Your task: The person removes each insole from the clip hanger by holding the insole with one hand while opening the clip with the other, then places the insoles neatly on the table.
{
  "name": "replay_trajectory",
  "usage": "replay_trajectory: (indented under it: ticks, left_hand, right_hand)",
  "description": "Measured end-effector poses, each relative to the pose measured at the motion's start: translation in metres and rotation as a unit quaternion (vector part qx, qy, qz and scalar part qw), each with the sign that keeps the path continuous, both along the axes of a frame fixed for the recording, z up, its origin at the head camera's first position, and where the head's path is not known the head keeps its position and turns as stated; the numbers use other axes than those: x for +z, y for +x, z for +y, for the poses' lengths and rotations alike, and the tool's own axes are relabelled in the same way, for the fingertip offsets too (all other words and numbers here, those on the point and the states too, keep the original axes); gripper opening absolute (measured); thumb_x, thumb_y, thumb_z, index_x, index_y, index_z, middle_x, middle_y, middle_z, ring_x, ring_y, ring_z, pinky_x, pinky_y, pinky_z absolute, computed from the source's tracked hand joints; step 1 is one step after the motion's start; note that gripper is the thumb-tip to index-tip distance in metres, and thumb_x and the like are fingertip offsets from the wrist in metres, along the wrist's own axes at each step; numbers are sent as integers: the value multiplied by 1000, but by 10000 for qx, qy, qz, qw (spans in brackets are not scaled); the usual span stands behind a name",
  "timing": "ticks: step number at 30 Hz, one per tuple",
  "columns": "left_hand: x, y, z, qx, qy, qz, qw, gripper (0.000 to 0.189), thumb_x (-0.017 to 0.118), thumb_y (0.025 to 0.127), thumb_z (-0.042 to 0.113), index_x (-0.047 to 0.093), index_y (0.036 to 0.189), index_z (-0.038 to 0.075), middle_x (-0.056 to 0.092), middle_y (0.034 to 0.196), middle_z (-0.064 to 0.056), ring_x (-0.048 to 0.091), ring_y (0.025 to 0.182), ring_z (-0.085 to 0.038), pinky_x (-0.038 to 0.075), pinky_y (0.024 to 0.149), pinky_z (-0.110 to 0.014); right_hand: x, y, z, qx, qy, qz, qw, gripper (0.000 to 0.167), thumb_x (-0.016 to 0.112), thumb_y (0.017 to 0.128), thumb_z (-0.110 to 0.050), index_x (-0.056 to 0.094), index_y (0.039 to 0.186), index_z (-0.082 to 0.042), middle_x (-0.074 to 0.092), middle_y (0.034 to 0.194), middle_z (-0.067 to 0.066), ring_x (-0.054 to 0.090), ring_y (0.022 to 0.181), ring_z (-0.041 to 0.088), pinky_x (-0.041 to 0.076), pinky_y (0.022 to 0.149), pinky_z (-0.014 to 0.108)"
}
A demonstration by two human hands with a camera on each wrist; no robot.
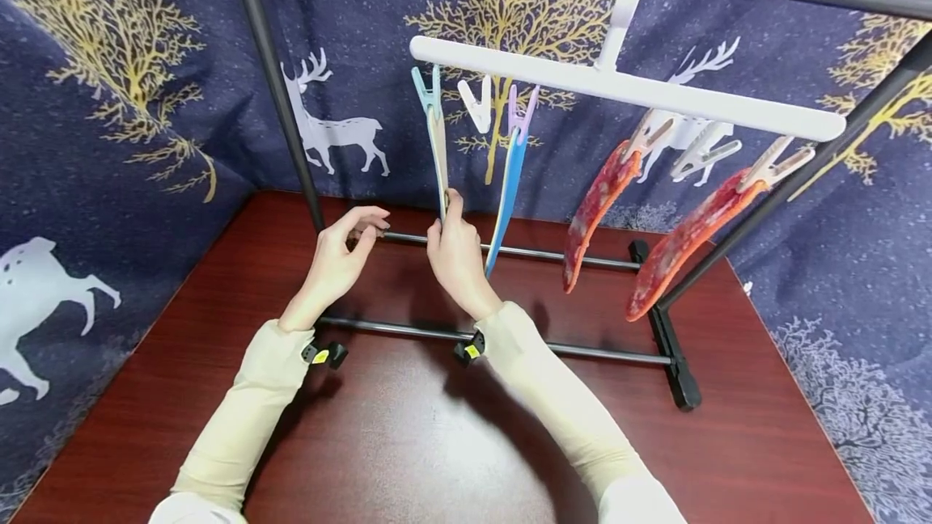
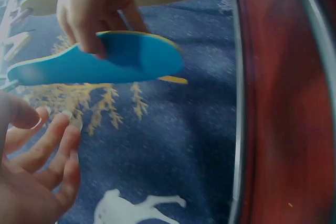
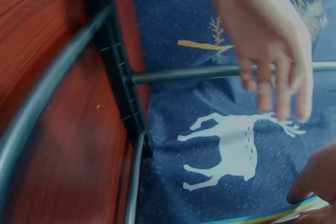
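"Insole (image 1: 439,156) where?"
"Hanging from teal peg (image 1: 429,95), white hanger's (image 1: 510,65) left end."
"Fingers?"
"Right hand (image 1: 460,253) pinches insole; left hand (image 1: 341,253) nearby, fingers relaxed, not touching."
"Around?"
"Second insole (image 1: 509,192), purple peg (image 1: 521,116), just right."

Can read no text, number or sign. Can see small yellow labels (image 1: 320,357) on black, boxy wrist cameras (image 1: 338,355); can make out no lettering.

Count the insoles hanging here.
4: the leftmost insole, pinched by the right hand; the blue insole beside it; the shorter red insole farther right; the rightmost insole. None looks hidden.
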State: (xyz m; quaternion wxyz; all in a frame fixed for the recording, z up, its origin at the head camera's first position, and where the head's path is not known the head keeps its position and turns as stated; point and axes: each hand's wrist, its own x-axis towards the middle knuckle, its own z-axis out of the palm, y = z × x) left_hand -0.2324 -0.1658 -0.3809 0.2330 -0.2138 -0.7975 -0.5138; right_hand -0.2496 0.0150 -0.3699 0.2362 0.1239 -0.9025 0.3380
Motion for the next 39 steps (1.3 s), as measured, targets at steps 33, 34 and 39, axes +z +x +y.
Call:
replay_trajectory:
  ticks: [33,34,39]
  left_hand:
    - [82,5,27,-825,808,1501,9819,38,47,103,17,51,133,-6,55,130,-24,54,123,-16,43,105,-28]
    - [86,6,28,-901,782,1512,9813,41,47,103,20,51,133,-7,54,130,-24,54,124,-15,43,106,-28]
    - [99,7,33,-1220,508,1531,9793,52,45,103,33,49,133,-10,55,130,-25,55,123,-14,44,106,-35]
  right_hand:
    - [-1,60,37,696,398,682,9944,36,54,88,-1,49,124,-4,70,81,14,68,68,27,53,58,44]
    - [-1,60,38,708,413,691,9942,36,54,89,-1,49,124,-4,69,79,14,67,66,27,53,57,44]
    - [-1,63,41,813,415,691,9934,33,53,89,-2,49,122,-4,67,76,13,64,63,26,52,56,44]
